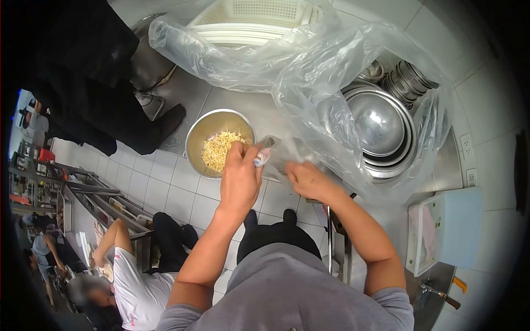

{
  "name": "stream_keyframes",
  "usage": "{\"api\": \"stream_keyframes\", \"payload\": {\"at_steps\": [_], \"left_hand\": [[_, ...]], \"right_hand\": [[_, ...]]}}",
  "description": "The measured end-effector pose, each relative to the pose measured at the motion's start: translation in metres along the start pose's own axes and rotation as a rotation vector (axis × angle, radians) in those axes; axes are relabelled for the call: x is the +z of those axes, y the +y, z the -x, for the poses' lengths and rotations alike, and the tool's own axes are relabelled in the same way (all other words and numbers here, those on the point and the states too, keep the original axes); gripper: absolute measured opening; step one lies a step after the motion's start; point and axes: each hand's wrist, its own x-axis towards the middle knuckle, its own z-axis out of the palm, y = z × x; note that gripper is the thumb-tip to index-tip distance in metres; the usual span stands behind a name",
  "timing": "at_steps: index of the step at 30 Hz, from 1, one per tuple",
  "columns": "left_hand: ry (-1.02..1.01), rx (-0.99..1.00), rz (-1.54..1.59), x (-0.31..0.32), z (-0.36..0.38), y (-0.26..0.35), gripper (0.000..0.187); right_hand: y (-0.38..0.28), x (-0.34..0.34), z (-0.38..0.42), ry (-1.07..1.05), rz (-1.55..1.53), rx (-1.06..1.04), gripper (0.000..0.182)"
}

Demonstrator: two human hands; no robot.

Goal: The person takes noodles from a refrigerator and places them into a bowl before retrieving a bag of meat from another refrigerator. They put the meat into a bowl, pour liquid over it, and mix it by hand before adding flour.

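A steel mixing bowl (pixel 192 138) on the counter holds a heap of pale yellow, thin-cut food strands (pixel 222 148). My left hand (pixel 240 172) is beside the bowl's near right rim, its fingers pinched on a small clear plastic bag (pixel 271 149) with pink and blue marks. To the right, my right hand (pixel 309 180) has its fingers curled at the other end of this bag, which is smeared by motion. Whatever the bag contains cannot be made out.
Large clear plastic sheeting (pixel 314 71) drapes around white plastic baskets (pixel 251 19) and stacked steel bowls (pixel 381 124). A light blue bin (pixel 455 226) is at right. One person in dark clothes (pixel 94 71) stands at upper left; another in a white shirt (pixel 141 289) works at lower left.
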Motion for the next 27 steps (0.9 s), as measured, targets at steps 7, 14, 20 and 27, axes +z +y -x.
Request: {"api": "stream_keyframes", "payload": {"at_steps": [7, 14, 20, 27], "left_hand": [[-0.056, -0.586, 1.007, -0.012, 0.028, -0.01, 0.027], [-0.044, -0.569, 0.995, -0.03, 0.035, -0.029, 0.039], [-0.088, -0.075, 0.398, -0.039, 0.011, -0.017, 0.071], [-0.043, 0.171, 0.152, -0.029, 0.013, -0.033, 0.079]], "right_hand": [[0.037, 0.001, -0.025, 0.202, 0.135, 0.032, 0.05], [0.007, 0.018, -0.047, -0.039, 0.349, -0.052, 0.07], [0.015, 0.05, -0.075, 0.1, 0.569, -0.182, 0.061], [-0.001, 0.051, -0.072, 0.094, 0.713, -0.06, 0.035]]}}
